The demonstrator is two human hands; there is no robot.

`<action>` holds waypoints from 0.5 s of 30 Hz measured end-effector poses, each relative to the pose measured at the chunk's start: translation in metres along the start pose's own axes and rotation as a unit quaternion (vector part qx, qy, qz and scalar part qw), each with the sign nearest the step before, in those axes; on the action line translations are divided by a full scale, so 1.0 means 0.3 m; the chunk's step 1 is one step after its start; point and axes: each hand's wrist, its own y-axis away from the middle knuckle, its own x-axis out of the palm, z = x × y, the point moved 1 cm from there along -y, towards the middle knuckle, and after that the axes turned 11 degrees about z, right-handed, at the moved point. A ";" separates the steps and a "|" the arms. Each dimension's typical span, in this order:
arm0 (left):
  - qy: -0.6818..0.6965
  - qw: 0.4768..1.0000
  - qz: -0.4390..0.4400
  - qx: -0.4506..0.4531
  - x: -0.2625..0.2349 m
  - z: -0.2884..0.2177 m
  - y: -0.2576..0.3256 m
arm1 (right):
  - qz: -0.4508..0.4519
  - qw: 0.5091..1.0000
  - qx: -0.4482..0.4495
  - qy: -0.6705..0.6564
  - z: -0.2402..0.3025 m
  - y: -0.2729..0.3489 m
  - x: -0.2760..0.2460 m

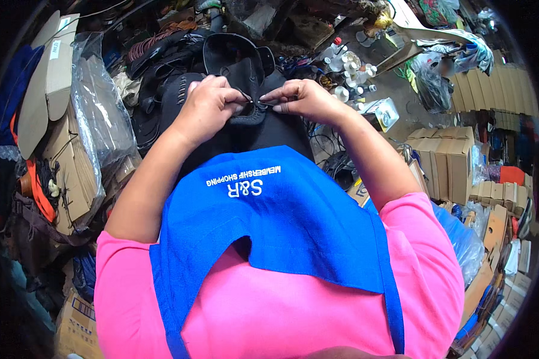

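Observation:
A black shoe upper (236, 66) lies on my lap above a blue apron (281, 215). My left hand (208, 107) is closed on the near edge of the black upper, fingers curled over it. My right hand (302, 99) pinches something thin at the same edge, fingertips pointing left toward my left hand. The two hands almost touch over the upper's rim. What the right fingertips pinch is too small to make out.
A pile of black shoe parts (156, 78) lies at the back left. Clear plastic bags over cardboard (96, 113) stand on the left. Small bottles and jars (350, 69) sit at the back right. Stacked cardboard boxes (449, 161) fill the right side.

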 end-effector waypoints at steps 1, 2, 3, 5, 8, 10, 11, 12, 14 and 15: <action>0.010 1.000 -0.009 -0.026 0.001 -0.009 0.011 | 0.000 1.000 0.000 -0.001 -0.006 0.003 0.013; 0.073 0.993 0.025 -0.086 0.009 -0.003 0.010 | -0.013 0.996 0.035 -0.077 -0.022 0.003 0.027; 0.073 0.993 0.024 -0.088 0.013 -0.001 0.011 | -0.024 0.986 0.070 -0.151 -0.028 0.002 0.035; 0.157 0.977 0.031 -0.143 0.027 0.013 0.003 | -0.023 0.987 0.071 -0.145 -0.028 -0.016 0.028; 0.204 0.951 0.065 -0.221 0.039 0.006 -0.026 | -0.019 0.981 0.079 -0.176 -0.047 -0.037 0.022; 0.198 0.952 0.078 -0.219 0.048 0.012 -0.039 | -0.025 0.979 0.062 -0.190 -0.049 -0.048 0.025; 0.192 0.953 0.092 -0.216 0.052 0.014 -0.048 | -0.031 0.977 0.046 -0.204 -0.046 -0.054 0.024; 0.197 0.952 0.094 -0.215 0.058 0.011 -0.057 | -0.031 0.977 0.046 -0.204 -0.044 -0.061 0.019; 0.222 0.946 0.106 -0.211 0.066 0.022 -0.074 | 0.000 0.987 0.088 -0.134 -0.035 -0.083 0.001; 0.246 0.940 0.118 -0.206 0.061 0.016 -0.085 | -0.002 0.987 0.088 -0.134 -0.035 -0.090 -0.005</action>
